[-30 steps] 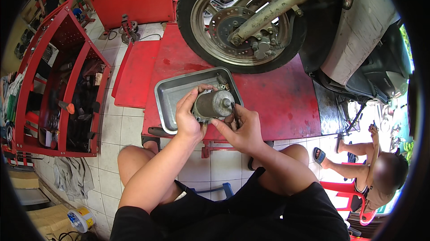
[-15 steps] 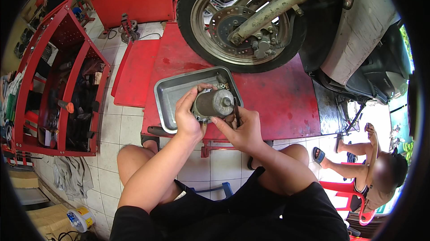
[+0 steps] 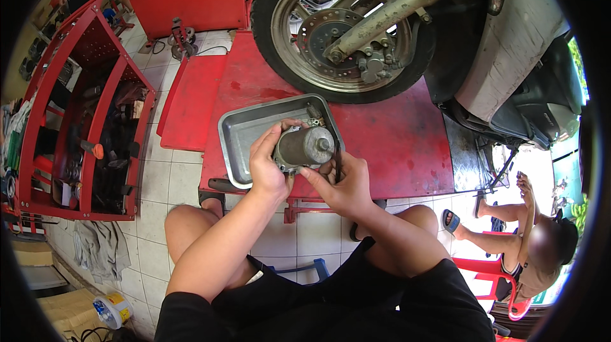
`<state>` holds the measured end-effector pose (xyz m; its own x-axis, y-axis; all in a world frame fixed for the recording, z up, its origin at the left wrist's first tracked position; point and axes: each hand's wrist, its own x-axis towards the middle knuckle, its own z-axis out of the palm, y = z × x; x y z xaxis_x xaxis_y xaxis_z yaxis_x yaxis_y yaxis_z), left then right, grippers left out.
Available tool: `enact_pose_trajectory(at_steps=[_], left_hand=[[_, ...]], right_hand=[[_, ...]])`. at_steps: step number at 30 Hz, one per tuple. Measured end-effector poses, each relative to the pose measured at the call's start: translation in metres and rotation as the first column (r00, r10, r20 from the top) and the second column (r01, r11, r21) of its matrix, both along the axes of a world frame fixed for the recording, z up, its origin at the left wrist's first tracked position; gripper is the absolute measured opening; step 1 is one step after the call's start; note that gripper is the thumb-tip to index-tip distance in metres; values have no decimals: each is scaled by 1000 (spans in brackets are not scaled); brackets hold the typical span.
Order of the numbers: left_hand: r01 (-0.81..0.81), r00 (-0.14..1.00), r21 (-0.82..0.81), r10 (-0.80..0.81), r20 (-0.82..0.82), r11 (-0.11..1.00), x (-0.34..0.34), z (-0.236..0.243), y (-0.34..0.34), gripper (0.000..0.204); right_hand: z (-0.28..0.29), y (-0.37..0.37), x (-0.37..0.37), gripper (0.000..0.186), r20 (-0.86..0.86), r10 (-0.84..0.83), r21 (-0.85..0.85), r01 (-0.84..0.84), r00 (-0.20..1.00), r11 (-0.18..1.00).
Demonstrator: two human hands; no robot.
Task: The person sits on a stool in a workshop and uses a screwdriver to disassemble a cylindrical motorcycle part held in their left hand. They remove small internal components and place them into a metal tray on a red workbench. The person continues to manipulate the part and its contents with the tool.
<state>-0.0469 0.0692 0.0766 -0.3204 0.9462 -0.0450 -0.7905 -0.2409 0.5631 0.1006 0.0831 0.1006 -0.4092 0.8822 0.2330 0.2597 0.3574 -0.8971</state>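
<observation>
- Left hand (image 3: 267, 167): wrapped round the cylinder (image 3: 298, 147), centre of the frame;
- Right hand (image 3: 347, 184): holding a dark tool (image 3: 337, 165), thumb at the cylinder's lower edge;
- Tray (image 3: 244, 132): centre, on the red tabletop (image 3: 388, 145), partly hidden by the hands;
- Wheel (image 3: 328, 35): upper centre.

Dull, scuffed grey metal on the cylinder (image 3: 299, 148), dead centre! Smoother, shinier metal on the tray (image 3: 245, 135) at ten o'clock; worn red paint across the platform (image 3: 394, 145) at three; matt black rubber tyre (image 3: 261, 24) at twelve; crumpled cloth (image 3: 102, 250) at eight.
</observation>
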Motion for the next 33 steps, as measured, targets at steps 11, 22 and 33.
enact_pose_trajectory(at_steps=[11,22,33], left_hand=[[34,998,-34,-32,54,999,1,-2,0,36],[192,938,-190,-123,325,963,-31,4,-16,40],[151,975,-318,-88,206,936,-26,-24,-21,41]], right_hand=[[-4,4,3,34,32,30,31,-31,999,999],[19,32,48,18,16,203,-126,-199,979,972],[33,12,52,15,-537,264,-112,-378,801,919]])
